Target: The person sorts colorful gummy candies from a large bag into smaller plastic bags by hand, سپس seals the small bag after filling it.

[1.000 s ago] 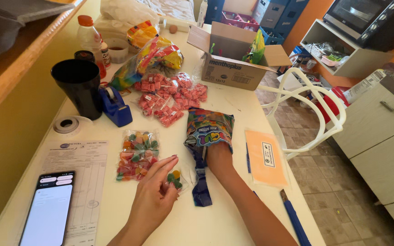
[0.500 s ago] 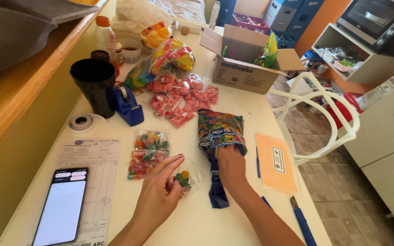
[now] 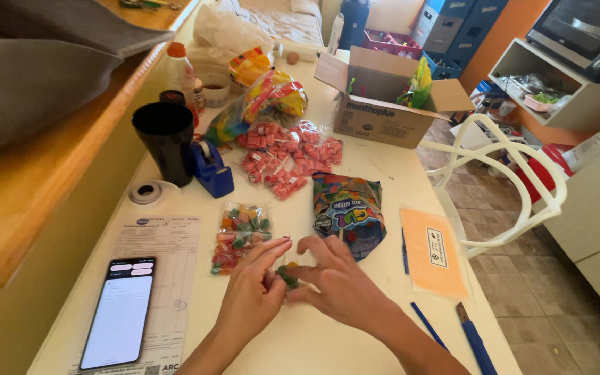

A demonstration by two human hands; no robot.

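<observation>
My left hand (image 3: 253, 292) and my right hand (image 3: 335, 281) meet over a small clear bag of coloured candies (image 3: 287, 276) near the table's front, and both pinch it between fingertips. A larger clear bag of mixed candies (image 3: 240, 235) lies just left of my left hand. The open colourful candy pouch (image 3: 349, 210) lies beyond my right hand, apart from it. Most of the small bag is hidden under my fingers.
A phone (image 3: 119, 312) lies on a printed sheet (image 3: 168, 243) at front left. A black cup (image 3: 167, 141), blue tape dispenser (image 3: 211, 170), red wrapped candies (image 3: 282, 160) and a cardboard box (image 3: 383, 104) stand farther back. An orange envelope (image 3: 432, 253) and blue pens (image 3: 477, 344) lie right. A white chair (image 3: 515, 187) stands beside the table.
My right hand left the colourful pouch and came down to the small candy bag, joining my left hand there. The view moved slightly closer.
</observation>
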